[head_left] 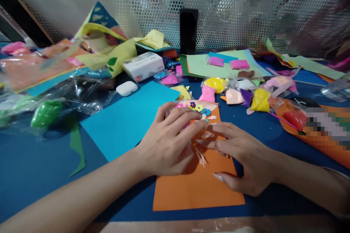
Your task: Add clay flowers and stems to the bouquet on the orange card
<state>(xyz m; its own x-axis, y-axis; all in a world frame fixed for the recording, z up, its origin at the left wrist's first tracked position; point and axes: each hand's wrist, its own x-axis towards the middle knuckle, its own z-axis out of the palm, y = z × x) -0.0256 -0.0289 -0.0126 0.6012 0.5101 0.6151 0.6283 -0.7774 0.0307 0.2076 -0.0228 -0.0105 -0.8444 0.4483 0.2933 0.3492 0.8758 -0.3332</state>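
Perforated metal mesh (246,25) is backing the blue table (32,167) where we are working. We are resting our left hand (168,143) with fingers spread and flat on the orange card (197,185), and our right hand (243,160) is lying at its three o'clock, fingers apart, fingertips meeting the left. Small clay flowers (198,107) are sitting on the card at twelve o'clock. A blue sheet (123,120) is lying at nine o'clock, clay packets (259,99) at two o'clock.
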